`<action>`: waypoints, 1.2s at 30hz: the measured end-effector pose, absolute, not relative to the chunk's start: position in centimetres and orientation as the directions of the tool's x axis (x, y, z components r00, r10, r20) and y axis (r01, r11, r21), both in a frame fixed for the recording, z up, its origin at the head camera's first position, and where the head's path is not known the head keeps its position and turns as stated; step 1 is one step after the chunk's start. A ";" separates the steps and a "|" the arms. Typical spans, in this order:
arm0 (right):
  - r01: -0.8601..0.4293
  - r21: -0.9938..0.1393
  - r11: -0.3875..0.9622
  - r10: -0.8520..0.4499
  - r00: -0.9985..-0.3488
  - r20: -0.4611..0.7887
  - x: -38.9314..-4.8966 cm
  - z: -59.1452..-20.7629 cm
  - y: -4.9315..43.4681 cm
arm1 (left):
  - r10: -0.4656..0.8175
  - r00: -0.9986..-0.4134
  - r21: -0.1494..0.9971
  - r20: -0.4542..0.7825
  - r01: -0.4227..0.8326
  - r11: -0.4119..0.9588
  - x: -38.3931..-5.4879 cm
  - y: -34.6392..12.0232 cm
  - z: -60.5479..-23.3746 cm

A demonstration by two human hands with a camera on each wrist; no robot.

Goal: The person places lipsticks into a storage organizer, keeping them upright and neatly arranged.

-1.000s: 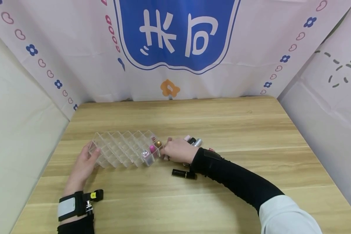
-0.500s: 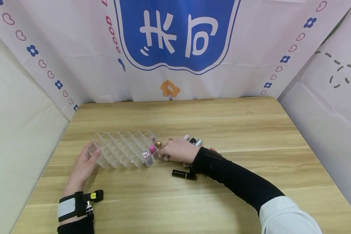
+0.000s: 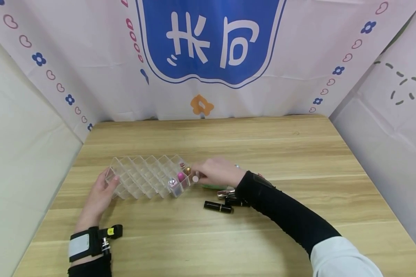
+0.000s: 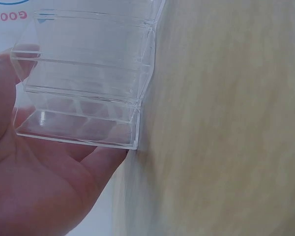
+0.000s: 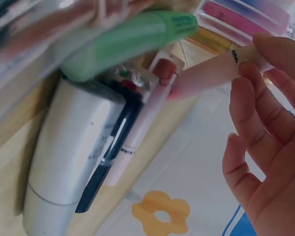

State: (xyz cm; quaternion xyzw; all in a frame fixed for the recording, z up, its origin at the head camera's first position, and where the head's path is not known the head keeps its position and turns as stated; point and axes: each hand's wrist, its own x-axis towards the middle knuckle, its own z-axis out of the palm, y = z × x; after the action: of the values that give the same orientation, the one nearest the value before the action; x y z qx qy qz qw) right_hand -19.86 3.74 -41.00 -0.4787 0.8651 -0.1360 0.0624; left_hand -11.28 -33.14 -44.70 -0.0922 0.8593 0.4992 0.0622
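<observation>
My left hand (image 3: 101, 191) grips the left end of a clear lipstick organizer (image 3: 138, 179) with diamond-shaped slots, thumb on the near side. In the left wrist view its fingers show through the clear plastic (image 4: 83, 73). Between thumb and fingertips, my right hand (image 3: 219, 171) pinches a pale pink lip gloss tube (image 5: 206, 73), just off the organizer's right end. The tube's round end (image 3: 195, 179) faces the head camera. Several cosmetics stand in the right-end slots, among them a bright pink one (image 3: 181, 176), a gold-topped one (image 3: 188, 170) and a clear-capped one (image 3: 173, 184).
Below and beside my right hand lie loose cosmetics: a black lipstick (image 3: 217, 207), a silver tube (image 3: 226, 193), a green tube (image 5: 132, 42), a thick silver tube (image 5: 71, 147) and a slim pink-and-black group. A printed cloth (image 3: 124, 88) hangs behind the wooden table (image 3: 263, 146).
My right hand has shifted slightly right and away from me, bringing the pink tube's end into sight. More of the silver and black tubes shows beneath. My left hand and the organizer stay put.
</observation>
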 end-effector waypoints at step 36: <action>-0.568 -0.660 0.491 -0.690 -0.717 0.103 -21.6 -37.8 6.1 | -0.081 -0.983 0.866 -0.163 -0.182 0.466 -11.2 -33.0 -44.6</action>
State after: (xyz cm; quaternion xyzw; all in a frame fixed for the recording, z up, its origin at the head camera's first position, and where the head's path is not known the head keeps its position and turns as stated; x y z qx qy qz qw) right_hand -21.60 6.14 -37.83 -0.3661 0.8591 -0.3468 0.0879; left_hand -11.20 -33.05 -44.56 -0.0768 0.8548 0.5109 0.0495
